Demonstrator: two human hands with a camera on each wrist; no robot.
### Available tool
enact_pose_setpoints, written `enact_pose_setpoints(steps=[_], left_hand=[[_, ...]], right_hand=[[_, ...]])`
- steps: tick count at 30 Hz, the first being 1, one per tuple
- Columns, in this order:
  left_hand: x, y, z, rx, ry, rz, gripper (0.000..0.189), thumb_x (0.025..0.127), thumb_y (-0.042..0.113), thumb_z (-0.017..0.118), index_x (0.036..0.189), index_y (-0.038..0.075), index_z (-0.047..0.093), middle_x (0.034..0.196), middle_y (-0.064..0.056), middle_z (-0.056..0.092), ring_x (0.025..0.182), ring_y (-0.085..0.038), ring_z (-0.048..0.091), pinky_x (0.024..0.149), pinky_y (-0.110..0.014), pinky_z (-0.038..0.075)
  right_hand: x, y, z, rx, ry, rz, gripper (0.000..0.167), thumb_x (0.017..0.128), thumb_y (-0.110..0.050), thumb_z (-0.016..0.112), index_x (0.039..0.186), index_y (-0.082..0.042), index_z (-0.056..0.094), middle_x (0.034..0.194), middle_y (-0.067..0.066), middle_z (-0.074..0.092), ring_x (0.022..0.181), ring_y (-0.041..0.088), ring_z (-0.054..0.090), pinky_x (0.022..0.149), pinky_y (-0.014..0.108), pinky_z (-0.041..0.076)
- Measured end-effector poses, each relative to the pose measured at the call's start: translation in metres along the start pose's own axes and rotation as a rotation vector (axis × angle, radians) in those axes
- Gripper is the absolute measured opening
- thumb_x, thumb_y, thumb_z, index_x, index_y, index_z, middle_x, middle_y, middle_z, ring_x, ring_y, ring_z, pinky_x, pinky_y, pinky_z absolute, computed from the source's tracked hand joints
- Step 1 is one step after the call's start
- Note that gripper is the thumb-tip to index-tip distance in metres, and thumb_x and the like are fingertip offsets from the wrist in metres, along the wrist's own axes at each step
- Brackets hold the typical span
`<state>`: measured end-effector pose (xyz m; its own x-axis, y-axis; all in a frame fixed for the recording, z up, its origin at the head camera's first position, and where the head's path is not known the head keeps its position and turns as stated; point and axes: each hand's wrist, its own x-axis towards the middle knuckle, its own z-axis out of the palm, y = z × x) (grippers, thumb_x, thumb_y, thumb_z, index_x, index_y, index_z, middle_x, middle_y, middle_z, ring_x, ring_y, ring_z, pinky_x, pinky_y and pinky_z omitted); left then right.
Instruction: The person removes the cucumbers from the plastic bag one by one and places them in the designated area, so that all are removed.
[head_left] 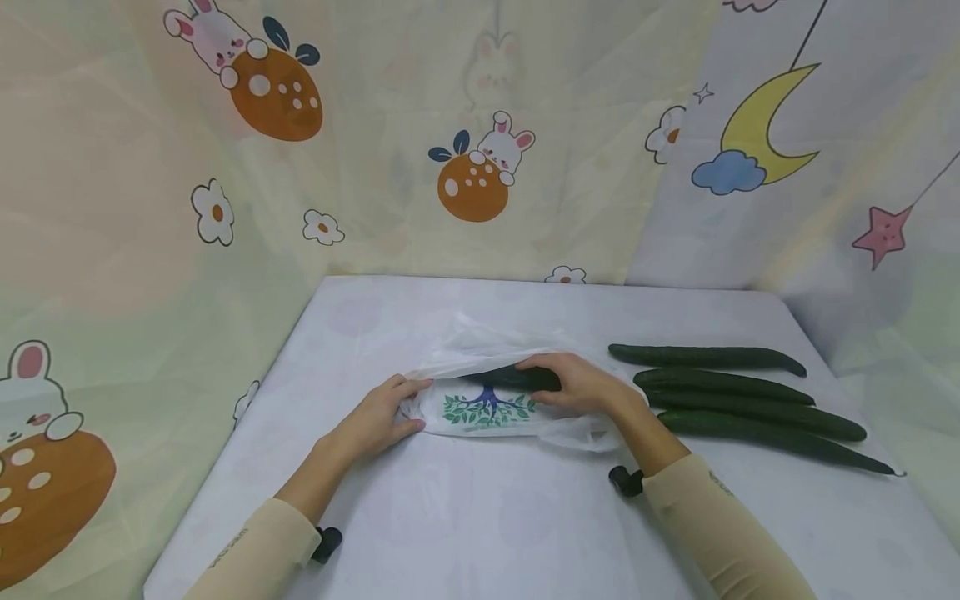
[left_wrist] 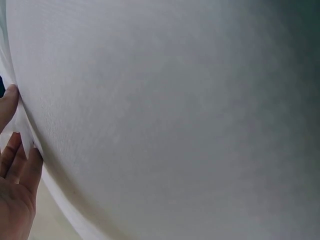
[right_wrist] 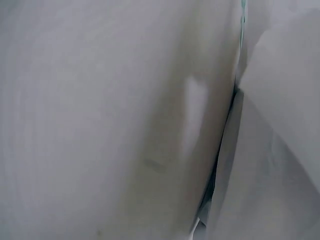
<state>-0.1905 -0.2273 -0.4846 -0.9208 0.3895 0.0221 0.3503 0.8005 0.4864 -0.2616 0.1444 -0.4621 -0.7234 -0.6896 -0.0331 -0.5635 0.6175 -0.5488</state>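
A white plastic bag (head_left: 435, 417) printed with a green and blue tree lies on the table, its mouth parted along the top. Inside the mouth is a dark green cucumber (head_left: 506, 378), partly covered by the plastic. My left hand (head_left: 378, 417) holds the bag at its left end; in the left wrist view the hand (left_wrist: 19, 195) has a fold of plastic between thumb and fingers. My right hand (head_left: 577, 385) grips the cucumber near its right end, fingers over it and thumb in front. The right wrist view shows loose bag plastic (right_wrist: 270, 150), with the hand hidden.
Several more cucumbers (head_left: 723, 381) lie side by side at the right of the white-covered table (head_left: 480, 517), close to my right forearm. A patterned cloth (head_left: 390, 192) with rabbits and flowers hangs behind and at the sides.
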Motion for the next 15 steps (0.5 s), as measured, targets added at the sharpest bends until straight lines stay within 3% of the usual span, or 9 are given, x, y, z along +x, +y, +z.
enact_pose_setpoints(steps=[15], left_hand=[[-0.0001,-0.0010,0.0017,0.002,0.003,0.000,0.069,0.090,0.027,0.081,0.151,0.019,0.051,0.122,-0.003,0.058,0.108,-0.018,0.057,0.100,-0.045,0.050]], right_hand=[[0.0045,-0.0030,0.0041,-0.073,-0.023,0.018,0.055,0.093,-0.020,0.078,0.144,-0.024,0.059,0.149,-0.002,0.057,0.143,0.026,0.048,0.118,0.049,0.036]])
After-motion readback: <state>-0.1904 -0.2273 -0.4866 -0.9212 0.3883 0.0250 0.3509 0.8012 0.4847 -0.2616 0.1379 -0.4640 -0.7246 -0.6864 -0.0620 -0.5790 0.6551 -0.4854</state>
